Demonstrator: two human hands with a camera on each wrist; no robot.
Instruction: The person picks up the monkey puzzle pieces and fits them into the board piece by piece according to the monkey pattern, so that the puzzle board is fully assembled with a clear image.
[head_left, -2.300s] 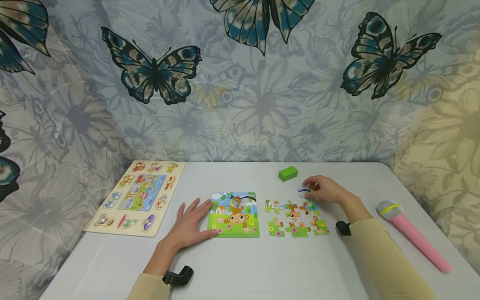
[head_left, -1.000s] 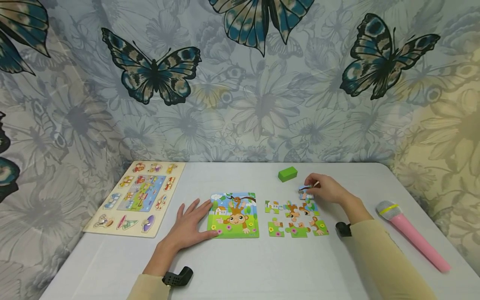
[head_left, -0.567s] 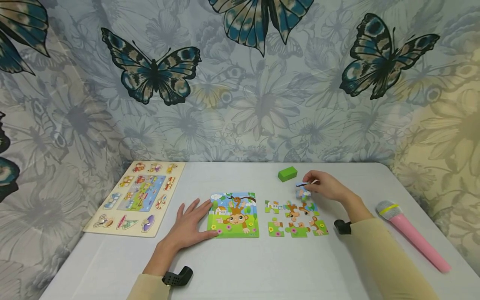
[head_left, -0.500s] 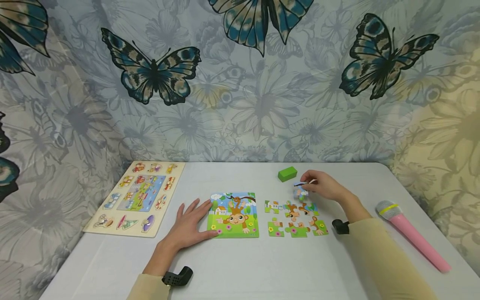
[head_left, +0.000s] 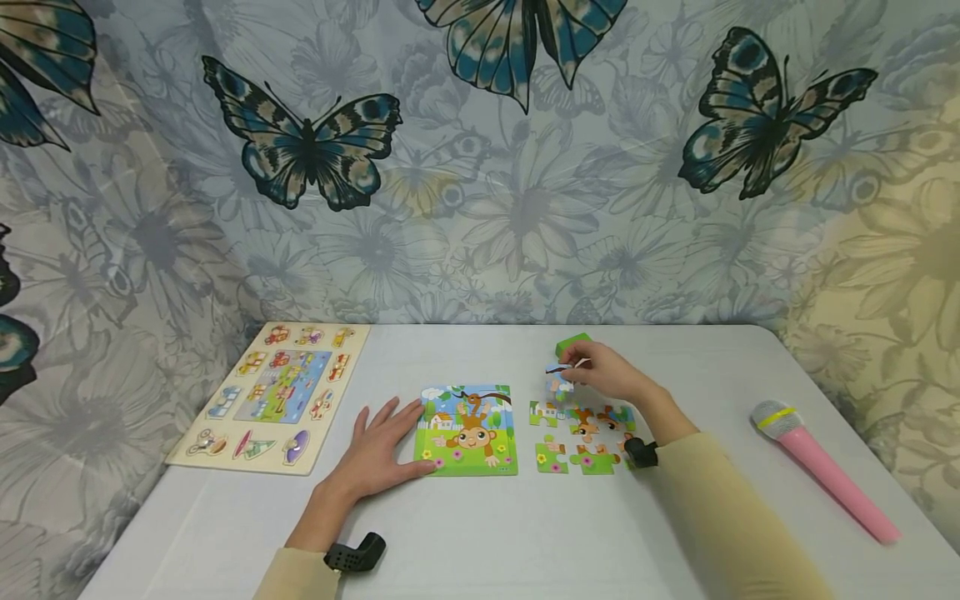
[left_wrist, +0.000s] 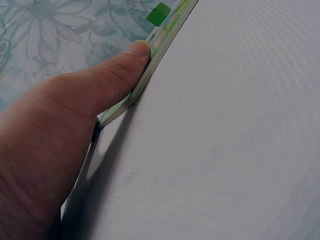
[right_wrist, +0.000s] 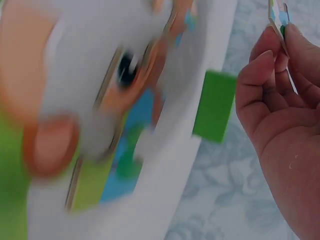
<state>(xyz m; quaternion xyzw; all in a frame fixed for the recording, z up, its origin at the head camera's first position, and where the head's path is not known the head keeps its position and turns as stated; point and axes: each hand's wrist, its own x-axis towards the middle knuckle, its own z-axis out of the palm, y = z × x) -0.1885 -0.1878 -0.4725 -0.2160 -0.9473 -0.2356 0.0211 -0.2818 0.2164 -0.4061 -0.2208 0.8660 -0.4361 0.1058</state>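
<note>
My right hand [head_left: 611,372] pinches a blue puzzle piece [head_left: 557,380] in front of the green block, above the top left of the loose pieces. In the right wrist view, thumb and fingers of that hand [right_wrist: 285,110] hold the piece [right_wrist: 278,15] on edge. Several loose monkey puzzle pieces [head_left: 551,457] lie in rows on the table. To their left lies a square monkey picture board [head_left: 467,454]. My left hand [head_left: 378,454] rests with spread fingers at its left edge; the thumb lies on its lower left corner, and the left wrist view shows that thumb [left_wrist: 120,70] on the board's rim.
A green block [head_left: 573,342], partly covered by my right hand, stands at the back. On the left lies a wooden peg board [head_left: 300,457] with small pictures. A pink microphone [head_left: 840,483] lies at the right. A butterfly-patterned cloth [head_left: 480,250] hangs behind the white table [head_left: 465,542].
My right hand has lifted the blue piece from behind the loose pieces and carried it left, now overlapping the green block. My left hand stays in place on the board.
</note>
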